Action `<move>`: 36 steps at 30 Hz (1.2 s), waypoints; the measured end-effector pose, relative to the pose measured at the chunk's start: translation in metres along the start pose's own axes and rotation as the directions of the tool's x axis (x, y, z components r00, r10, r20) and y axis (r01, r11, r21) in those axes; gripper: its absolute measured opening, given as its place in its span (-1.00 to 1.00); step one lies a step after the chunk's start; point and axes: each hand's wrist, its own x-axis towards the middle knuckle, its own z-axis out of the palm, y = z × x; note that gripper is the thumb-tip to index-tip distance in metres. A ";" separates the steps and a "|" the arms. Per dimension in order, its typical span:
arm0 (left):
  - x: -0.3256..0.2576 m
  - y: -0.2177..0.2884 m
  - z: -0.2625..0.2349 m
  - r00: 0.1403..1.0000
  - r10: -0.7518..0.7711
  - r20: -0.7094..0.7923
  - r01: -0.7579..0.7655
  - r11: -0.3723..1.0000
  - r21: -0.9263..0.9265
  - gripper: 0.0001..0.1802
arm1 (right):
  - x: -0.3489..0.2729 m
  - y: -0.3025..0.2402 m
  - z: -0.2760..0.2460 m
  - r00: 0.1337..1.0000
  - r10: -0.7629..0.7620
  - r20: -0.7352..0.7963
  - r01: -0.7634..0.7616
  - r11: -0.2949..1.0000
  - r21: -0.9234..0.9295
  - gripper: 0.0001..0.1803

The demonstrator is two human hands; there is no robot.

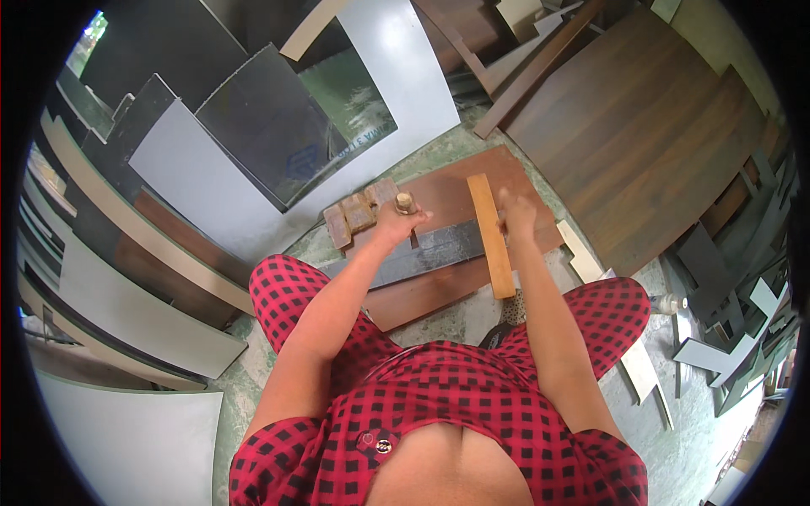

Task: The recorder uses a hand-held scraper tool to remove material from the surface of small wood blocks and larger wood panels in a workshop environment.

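Note:
My left hand point(400, 224) is closed around a chisel-like tool with a round wooden handle point(406, 201). Its narrow dark blade point(414, 240) points down at a grey strip of board point(430, 249). That strip lies across a reddish-brown board point(515, 181) on the floor. To the right, a long light wooden bar point(489, 240) slants over the strip's end. My right hand point(518, 216) grips the bar from its right side, the fingers partly hidden. Beside my left hand, several rusty-brown blocks point(360, 212) sit in a row on the board.
Black and white panels point(261, 118) lean beyond the work. A large wood-grain panel point(641, 126) fills the far right. Curved-looking boards point(152, 228) stand at the left. Offcuts point(717, 354) and a whitish bottle-like object point(668, 304) lie beyond my right knee.

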 end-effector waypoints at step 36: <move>0.019 -0.033 0.023 0.980 0.156 0.121 -0.172 0.976 0.131 -0.76 | -0.099 -0.083 0.002 0.748 -0.543 0.383 0.644 0.450 -0.619 -0.22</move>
